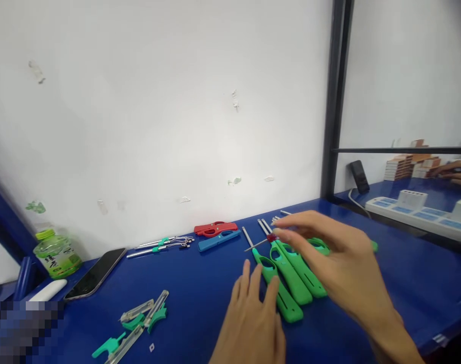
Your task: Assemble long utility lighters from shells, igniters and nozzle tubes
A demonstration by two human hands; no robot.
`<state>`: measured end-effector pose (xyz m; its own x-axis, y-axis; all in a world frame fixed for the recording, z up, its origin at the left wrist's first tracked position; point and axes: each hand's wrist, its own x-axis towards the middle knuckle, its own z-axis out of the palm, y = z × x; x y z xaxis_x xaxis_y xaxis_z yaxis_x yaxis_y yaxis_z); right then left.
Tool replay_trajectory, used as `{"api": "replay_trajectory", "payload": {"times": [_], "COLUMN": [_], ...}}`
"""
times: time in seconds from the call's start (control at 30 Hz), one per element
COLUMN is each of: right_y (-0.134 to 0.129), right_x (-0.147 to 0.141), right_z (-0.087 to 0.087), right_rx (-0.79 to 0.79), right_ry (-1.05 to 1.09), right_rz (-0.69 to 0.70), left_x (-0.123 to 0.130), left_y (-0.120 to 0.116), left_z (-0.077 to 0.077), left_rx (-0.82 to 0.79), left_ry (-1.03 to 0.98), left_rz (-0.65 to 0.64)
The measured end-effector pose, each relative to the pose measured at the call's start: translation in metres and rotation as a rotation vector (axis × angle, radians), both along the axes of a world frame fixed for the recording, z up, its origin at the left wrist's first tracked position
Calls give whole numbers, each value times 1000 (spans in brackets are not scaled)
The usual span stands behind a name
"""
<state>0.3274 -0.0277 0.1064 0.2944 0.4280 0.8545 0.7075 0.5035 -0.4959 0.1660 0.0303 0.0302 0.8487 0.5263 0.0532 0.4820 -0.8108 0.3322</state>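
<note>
My right hand point(332, 263) is closed in a pinch around the red handle of a small screwdriver point(258, 245). Its thin metal shaft points left, just above the green lighters, and the back of the handle is partly hidden by the fingers. Several long-necked green lighters point(296, 280) lie side by side on the blue table point(192, 303), some partly covered by the right hand. My left hand point(253, 313), fingers spread, rests beside the leftmost green lighter point(285, 303); thumb and forefinger are close to its handle, and I cannot tell how firmly they touch it.
Red lighter casings point(215, 229) and a blue casing point(219, 240) lie by the wall. Metal tubes with wires point(158, 247) are left of them. Clear and green parts point(139, 323), a phone point(96, 273) and a green-capped bottle point(58, 255) sit left. A power strip point(416, 215) is far right, behind a frame post.
</note>
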Motion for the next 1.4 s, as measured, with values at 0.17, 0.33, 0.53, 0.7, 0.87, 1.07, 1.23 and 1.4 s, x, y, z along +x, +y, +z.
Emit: {"api": "replay_trajectory", "payload": {"times": [0.17,0.33,0.53,0.7,0.87,1.07,1.23,1.4], "right_y": [15,29,39,47,91,177,208,218], "right_x": [-5,-22,-54,-66,-64,-63,-66,-70], "right_z": [-9,-28,-63,-64,-32,-26,-37,-27], "right_rx": [-381,-650,-872,-883,-775,-741,-749,-840], "right_ry": [-100,-286,-512,-845,-1069,-1099,-1071,-1227], "right_rz": [110,274,232,168,156,166,216,303], "left_x": [-48,-134,-230,-257,-251,-248,-256,-270], "left_y": [15,55,88,92,89,81,81,83], "left_z": [30,52,54,55,56,56,55,57], "left_rx": [282,343,357,321,252,169,172,210], "left_ry": [155,115,-27,-127,-172,-157,-161,-177], "left_rz": [283,611,877,935,963,975,965,946]}}
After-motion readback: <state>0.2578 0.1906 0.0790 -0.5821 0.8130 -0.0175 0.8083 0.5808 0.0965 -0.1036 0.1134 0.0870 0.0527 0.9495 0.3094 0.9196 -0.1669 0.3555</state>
